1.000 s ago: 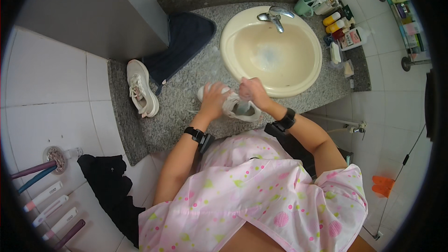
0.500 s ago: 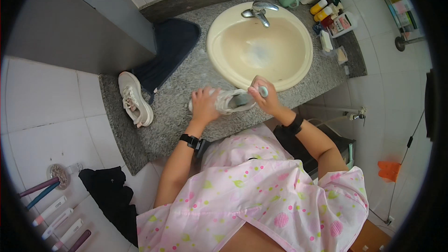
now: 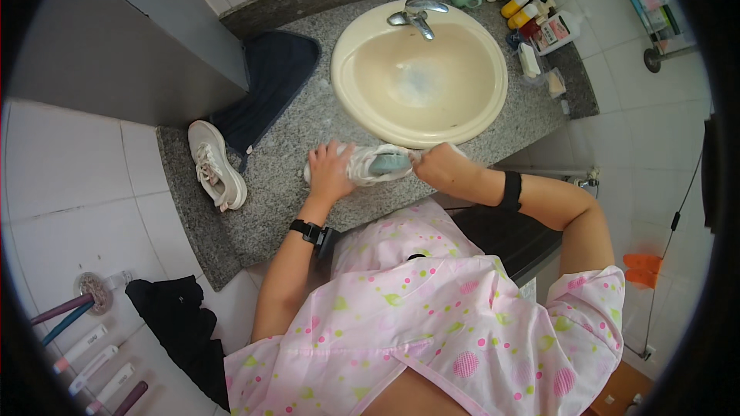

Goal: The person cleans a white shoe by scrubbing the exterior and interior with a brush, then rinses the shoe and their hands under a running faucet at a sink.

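By the sink (image 3: 339,69), the left hand (image 3: 330,172) clasps one shoe (image 3: 359,164); the right hand (image 3: 445,169) (pinching what, I can't tell) seemingly tends its heel; next, bracing seems needed.

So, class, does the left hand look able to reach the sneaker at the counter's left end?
Probably yes: the left-end sneaker sits left of the left hand on the same granite countertop, with nothing tall between. The hand would likely have to leave the other sneaker first.
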Demonstrator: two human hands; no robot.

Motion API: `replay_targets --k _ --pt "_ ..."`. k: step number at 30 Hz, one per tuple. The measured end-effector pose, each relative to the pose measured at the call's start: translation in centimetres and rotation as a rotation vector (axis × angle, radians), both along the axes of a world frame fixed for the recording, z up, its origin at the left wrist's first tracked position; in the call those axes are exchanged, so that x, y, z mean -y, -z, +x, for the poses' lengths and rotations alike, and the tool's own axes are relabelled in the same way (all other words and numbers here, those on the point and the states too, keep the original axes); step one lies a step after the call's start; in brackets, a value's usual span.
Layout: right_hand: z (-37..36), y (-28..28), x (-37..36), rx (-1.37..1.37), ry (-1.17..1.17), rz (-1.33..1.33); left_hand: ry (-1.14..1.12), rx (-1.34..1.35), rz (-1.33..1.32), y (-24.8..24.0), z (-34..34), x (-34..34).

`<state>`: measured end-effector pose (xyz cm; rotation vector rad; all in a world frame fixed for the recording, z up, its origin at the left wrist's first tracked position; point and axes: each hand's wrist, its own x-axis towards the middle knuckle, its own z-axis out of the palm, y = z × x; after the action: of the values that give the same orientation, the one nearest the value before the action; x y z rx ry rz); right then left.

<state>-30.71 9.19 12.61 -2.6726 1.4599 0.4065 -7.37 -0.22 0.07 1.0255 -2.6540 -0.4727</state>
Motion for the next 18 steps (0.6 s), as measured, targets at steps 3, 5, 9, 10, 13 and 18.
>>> replay_targets --k 3,5,9,10,13,18 --pt "1.0 -0.4 -0.2 0.041 0.096 0.178 0.015 -0.02 -0.003 0.1 0.2 0.1" --pt "0.7 0.3 -0.2 0.1 0.213 0.322 0.0 -0.025 0.02 -0.1 0.1 0.0" --pt "-1.7 2.2 1.7 0.311 0.115 0.473 -0.013 -0.04 0.063 -0.3 0.0 0.0" --pt "-2.0 2.4 2.0 0.481 0.206 0.604 -0.017 -0.041 0.061 -0.2 0.0 0.0" --pt "-0.5 0.5 2.9 0.595 0.481 0.821 -0.023 -0.022 0.024 0.6 0.2 -0.1" --pt "0.0 0.9 0.3 0.695 0.87 0.891 -0.019 -0.012 0.084 0.3 0.1 0.0"
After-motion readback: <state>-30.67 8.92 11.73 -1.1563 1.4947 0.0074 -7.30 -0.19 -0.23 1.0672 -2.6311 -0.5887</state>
